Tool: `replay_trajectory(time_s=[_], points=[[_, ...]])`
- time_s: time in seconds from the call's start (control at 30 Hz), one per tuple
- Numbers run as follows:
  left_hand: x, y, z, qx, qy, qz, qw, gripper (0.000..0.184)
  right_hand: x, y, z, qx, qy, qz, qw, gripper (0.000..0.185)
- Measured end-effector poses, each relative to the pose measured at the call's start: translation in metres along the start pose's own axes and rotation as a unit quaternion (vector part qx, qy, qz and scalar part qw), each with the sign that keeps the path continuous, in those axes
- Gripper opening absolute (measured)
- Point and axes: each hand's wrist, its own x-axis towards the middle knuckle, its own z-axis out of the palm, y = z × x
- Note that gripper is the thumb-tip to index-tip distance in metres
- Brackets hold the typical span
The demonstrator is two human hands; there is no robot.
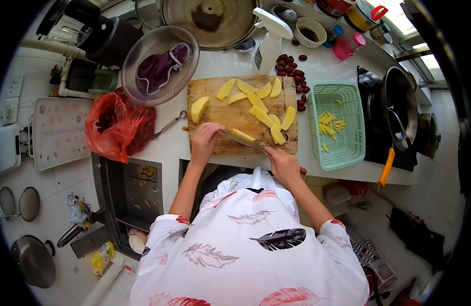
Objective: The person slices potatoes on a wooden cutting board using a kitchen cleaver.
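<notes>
My right hand (pixel 285 164) is closed around the handle of a knife (pixel 248 143), low on the wooden cutting board (pixel 199 81). The blade slants up to the left, where the fingers of my left hand (pixel 207 136) are pressed together at its tip. Along the blade's far side lies a thin potato slice (pixel 244 134). Several thicker potato wedges (pixel 261 116) are spread over the board's upper and right parts, and a larger potato chunk (pixel 198 109) sits near the left edge. Right of the board, a green plastic basket (pixel 342 158) holds cut potato strips (pixel 327 124).
A spoon (pixel 170 125) and a red plastic bag (pixel 136 120) lie left of the board. Behind it stand a bowl with a purple cloth (pixel 161 71), a white spray bottle (pixel 268 43) and red dates (pixel 291 66). A wok (pixel 398 97) sits at right; a sink (pixel 136 186) is lower left.
</notes>
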Motion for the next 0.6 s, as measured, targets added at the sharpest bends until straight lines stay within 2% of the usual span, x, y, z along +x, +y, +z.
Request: replay_trajectory(time_s=[0.23,0.43,0.5,0.53,0.6], points=[[-0.005,-0.018,0.003,0.021,-0.026,0.004,0.999,0.023,0.005,0.003,0.009,-0.041,-0.003,-0.015,0.999,0.020],[0.001,-0.025,0.007,0.021,-0.032,-0.043,0.998,0.019,0.013,-0.003,0.008,-0.070,-0.050,0.018,0.996,0.019],[0.000,-0.013,0.008,0.013,-0.019,-0.106,0.994,0.016,0.014,-0.005,0.008,-0.064,-0.061,0.027,0.996,0.018],[-0.002,-0.008,0.014,0.014,-0.017,-0.106,0.994,0.016,0.015,-0.006,0.008,-0.059,-0.073,0.037,0.995,0.016],[-0.012,0.003,0.030,-0.023,0.161,-0.167,0.973,0.019,0.014,-0.011,0.007,-0.053,-0.087,0.052,0.993,0.015]])
